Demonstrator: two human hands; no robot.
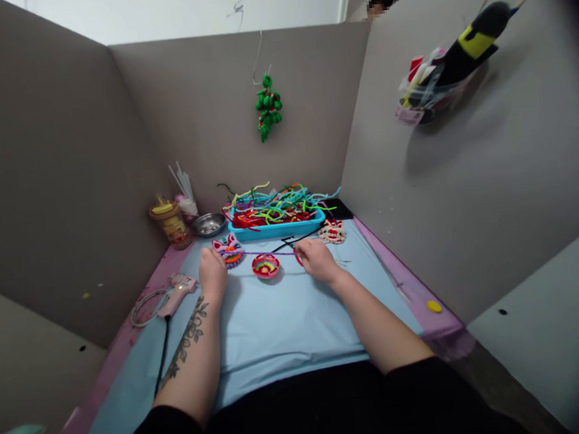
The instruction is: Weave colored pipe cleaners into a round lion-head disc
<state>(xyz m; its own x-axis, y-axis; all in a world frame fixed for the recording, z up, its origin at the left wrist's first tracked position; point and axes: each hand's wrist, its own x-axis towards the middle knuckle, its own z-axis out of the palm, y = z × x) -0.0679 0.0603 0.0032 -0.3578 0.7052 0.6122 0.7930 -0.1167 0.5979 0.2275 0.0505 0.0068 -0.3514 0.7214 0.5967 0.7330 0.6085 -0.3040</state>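
A purple pipe cleaner [259, 252] is stretched level above the table between my two hands. My left hand [213, 274] is closed on its left end, and my right hand [315, 260] pinches the other end. Below and between them sits a small round red piece with coloured rings [266, 267]. Just behind my left hand lies a multicoloured animal-face piece [230, 248], partly covered by the hand. A cream and red face piece [332, 232] rests beyond my right hand. Dark thin tools [287, 242] lie near the right fingers, partly hidden.
A blue tray [275, 231] heaped with coloured pipe cleaners stands at the back. Left of it are a metal bowl [208, 225] and a lidded cup [171, 223]. A pink glue gun [178, 294] with its cable lies at left. Grey partitions [241, 114] enclose the table.
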